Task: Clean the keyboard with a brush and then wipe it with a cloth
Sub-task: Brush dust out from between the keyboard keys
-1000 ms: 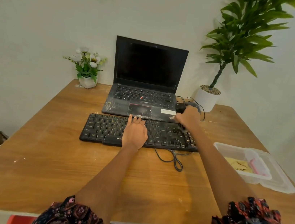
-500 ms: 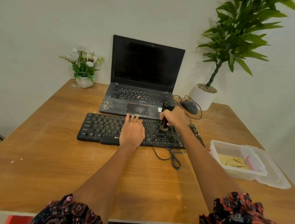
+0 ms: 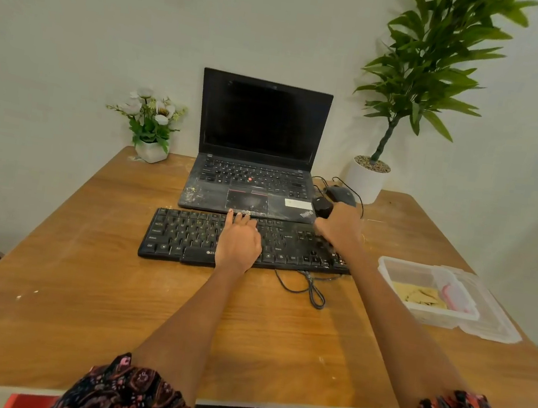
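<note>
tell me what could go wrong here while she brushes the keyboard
1. The right hand holds the brush beside the laptop; swept crumbs may land on its already dusty palm rest.
2. The open plastic container sits by the keyboard; debris could fly in.

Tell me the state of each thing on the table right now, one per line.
Laptop: lid open, screen dark, palm rest dusty.
Keyboard: flat on table, speckled with dust.
Brush: gripped by right hand.
Left hand: flat on keyboard.
Box: lid off.
Mouse: idle behind right hand.
</note>
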